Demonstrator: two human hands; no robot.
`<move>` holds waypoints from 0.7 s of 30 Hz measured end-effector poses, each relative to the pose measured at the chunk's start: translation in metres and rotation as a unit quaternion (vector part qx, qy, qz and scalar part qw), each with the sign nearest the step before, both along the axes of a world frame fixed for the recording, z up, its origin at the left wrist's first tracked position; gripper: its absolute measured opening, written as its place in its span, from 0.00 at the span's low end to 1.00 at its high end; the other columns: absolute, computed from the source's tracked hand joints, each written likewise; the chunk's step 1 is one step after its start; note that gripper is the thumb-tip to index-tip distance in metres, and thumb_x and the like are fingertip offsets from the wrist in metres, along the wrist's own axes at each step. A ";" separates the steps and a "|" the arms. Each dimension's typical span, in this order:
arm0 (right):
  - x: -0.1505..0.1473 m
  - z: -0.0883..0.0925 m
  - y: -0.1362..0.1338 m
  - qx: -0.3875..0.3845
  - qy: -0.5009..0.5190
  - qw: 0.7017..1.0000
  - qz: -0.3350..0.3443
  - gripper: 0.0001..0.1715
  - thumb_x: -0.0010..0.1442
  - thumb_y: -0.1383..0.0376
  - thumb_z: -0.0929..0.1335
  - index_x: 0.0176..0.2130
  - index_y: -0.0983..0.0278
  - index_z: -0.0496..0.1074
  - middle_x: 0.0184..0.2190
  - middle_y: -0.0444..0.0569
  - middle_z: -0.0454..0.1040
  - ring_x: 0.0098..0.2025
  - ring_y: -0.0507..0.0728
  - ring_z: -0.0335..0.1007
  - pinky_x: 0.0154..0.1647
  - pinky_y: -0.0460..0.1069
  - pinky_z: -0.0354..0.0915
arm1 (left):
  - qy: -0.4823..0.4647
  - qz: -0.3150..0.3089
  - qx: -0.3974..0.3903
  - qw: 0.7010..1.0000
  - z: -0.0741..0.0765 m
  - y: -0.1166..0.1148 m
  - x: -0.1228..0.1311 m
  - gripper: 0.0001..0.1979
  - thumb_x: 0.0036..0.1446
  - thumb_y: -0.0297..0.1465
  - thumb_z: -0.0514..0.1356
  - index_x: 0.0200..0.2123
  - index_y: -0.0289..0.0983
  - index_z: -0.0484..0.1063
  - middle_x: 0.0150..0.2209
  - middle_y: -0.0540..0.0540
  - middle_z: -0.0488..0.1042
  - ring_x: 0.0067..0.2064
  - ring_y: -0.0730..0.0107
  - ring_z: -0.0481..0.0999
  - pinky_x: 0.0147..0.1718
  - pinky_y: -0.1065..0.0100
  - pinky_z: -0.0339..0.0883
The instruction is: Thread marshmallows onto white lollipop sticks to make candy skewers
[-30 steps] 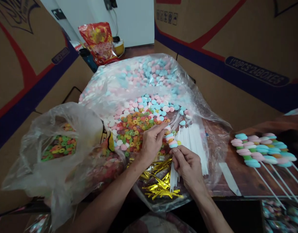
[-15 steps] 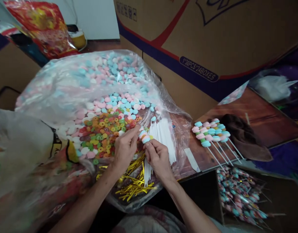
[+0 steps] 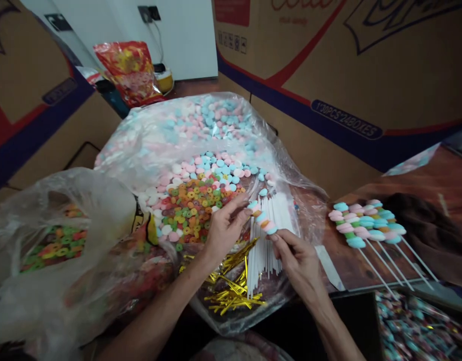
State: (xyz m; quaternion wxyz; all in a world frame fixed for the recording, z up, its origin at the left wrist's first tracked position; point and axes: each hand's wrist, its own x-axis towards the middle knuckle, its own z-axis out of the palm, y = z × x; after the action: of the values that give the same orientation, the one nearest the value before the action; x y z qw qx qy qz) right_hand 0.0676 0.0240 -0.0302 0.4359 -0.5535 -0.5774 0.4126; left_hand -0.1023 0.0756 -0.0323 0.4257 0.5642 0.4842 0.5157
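A marshmallow skewer (image 3: 264,220) of blue, white and pink marshmallows with orange gummy rings between them slants in front of me. My right hand (image 3: 300,255) pinches it at the lower end, where the fingers hide the stick. At the upper end, my left hand (image 3: 225,228) has its thumb and fingertips closed at the top marshmallow. Loose white sticks (image 3: 266,258) lie in a bundle beneath the skewer. Gummy rings (image 3: 193,205) and loose marshmallows (image 3: 219,168) are heaped beyond my left hand. Gold twist ties (image 3: 234,296) lie below my wrists.
Several finished skewers (image 3: 366,225) rest on the table's right side beside a dark brown cloth (image 3: 415,235). Below them, a box holds wrapped skewers (image 3: 419,326). A plastic bag of gummy rings (image 3: 61,245) stands left. Large cartons (image 3: 328,75) rise behind the table.
The view has swung left, so things appear farther right. The skewer now shows more of its length between my hands, with my right hand lower along it.
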 end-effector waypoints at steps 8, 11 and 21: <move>0.005 -0.003 -0.012 0.001 -0.025 0.999 -0.029 0.19 0.64 0.57 0.65 0.26 0.64 0.69 0.19 0.39 0.55 0.22 0.49 0.51 0.21 0.44 0.51 | 0.071 -0.047 0.029 0.996 0.008 -0.002 -0.002 0.17 0.62 0.35 0.58 0.50 0.34 0.77 0.49 0.41 0.79 0.49 0.63 0.78 0.50 0.65 0.71; 0.014 0.001 -0.019 -0.008 -0.036 0.999 -0.038 0.18 0.64 0.56 0.65 0.28 0.64 0.71 0.18 0.39 0.56 0.21 0.49 0.51 0.20 0.44 0.51 | 0.071 -0.084 0.014 0.994 0.012 -0.002 -0.004 0.19 0.63 0.36 0.57 0.52 0.34 0.76 0.50 0.40 0.79 0.51 0.62 0.78 0.52 0.64 0.70; 0.137 -0.003 -0.002 0.011 -0.343 0.871 -0.351 0.16 0.61 0.54 0.64 0.31 0.61 0.74 0.22 0.50 0.68 0.24 0.57 0.62 0.28 0.55 0.57 | 0.258 -0.038 -0.013 0.965 0.020 0.036 -0.011 0.14 0.61 0.30 0.54 0.41 0.35 0.80 0.25 0.48 0.75 0.28 0.67 0.73 0.30 0.69 0.65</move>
State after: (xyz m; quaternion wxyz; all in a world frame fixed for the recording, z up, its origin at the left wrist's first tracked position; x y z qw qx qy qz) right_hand 0.2042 0.0222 -0.0334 0.3325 -0.8217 -0.4627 0.0106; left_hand -0.1131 0.1117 -0.0127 0.3128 0.6904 0.5625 0.3302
